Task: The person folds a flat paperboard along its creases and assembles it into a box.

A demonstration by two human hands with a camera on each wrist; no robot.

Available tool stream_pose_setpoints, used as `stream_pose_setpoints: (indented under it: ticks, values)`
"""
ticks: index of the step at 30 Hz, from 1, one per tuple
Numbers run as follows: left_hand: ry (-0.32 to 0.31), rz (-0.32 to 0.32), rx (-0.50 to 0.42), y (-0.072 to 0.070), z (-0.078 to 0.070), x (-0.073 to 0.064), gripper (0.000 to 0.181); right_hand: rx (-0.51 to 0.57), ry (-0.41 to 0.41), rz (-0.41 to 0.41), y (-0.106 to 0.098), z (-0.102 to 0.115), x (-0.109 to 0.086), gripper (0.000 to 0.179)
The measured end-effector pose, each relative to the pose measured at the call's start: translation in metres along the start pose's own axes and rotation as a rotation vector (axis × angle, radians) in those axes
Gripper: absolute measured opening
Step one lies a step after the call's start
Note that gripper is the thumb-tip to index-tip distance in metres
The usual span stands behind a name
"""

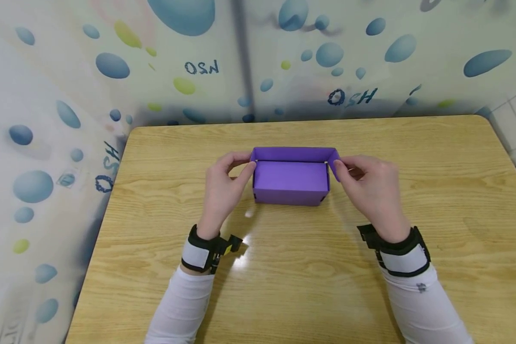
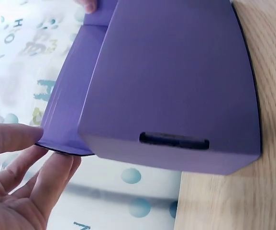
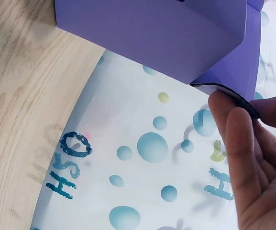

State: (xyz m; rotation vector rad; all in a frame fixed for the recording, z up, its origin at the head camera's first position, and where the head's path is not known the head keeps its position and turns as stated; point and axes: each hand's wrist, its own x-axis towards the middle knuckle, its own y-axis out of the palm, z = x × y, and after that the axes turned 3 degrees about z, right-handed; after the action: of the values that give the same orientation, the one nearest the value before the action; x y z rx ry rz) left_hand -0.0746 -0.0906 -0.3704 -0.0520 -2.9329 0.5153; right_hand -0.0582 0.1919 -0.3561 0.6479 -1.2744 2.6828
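Note:
A purple cardboard box (image 1: 291,197) stands on the wooden table, a raised flap (image 1: 292,154) running along its far side. My left hand (image 1: 223,188) pinches the left end of that flap between thumb and fingers. At the other end, my right hand (image 1: 371,184) pinches a small side tab (image 1: 334,166) that angles toward me. The left wrist view shows a dark slot (image 2: 174,141) in the box's side and the left fingers (image 2: 51,177) under the flap's edge. In the right wrist view, thumb and fingers (image 3: 240,139) hold the tab's dark edge.
The wooden table (image 1: 301,267) extends around the box on every side. A wall covering (image 1: 249,62) with blue and green drops stands behind the table and along its left. Both wrists wear black straps (image 1: 199,251) with small cameras.

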Motion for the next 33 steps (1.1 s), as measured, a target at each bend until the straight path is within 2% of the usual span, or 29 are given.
stream_pose_setpoints:
  ticks: [4, 7, 16, 24, 33]
  values:
    - [-0.039, 0.0, -0.091, 0.002, 0.0, 0.0, 0.022, 0.017, 0.035, 0.008, 0.001, 0.004, 0.001, 0.014]
    - [-0.061, -0.007, -0.125, 0.003, -0.001, -0.001, 0.024, 0.041, 0.068, 0.019, 0.002, 0.006, 0.002, 0.015]
    - [-0.061, -0.023, -0.127, 0.004, -0.001, -0.001, 0.031, 0.079, 0.164, 0.045, 0.004, 0.013, 0.002, 0.019]
    - [-0.053, -0.01, -0.114, 0.004, 0.0, -0.001, 0.033, 0.13, 0.223, 0.057, 0.005, 0.014, 0.001, 0.023]
    - [-0.014, 0.017, -0.116, 0.003, 0.001, 0.0, 0.035, 0.206, 0.263, 0.075, 0.005, 0.012, -0.001, 0.029]
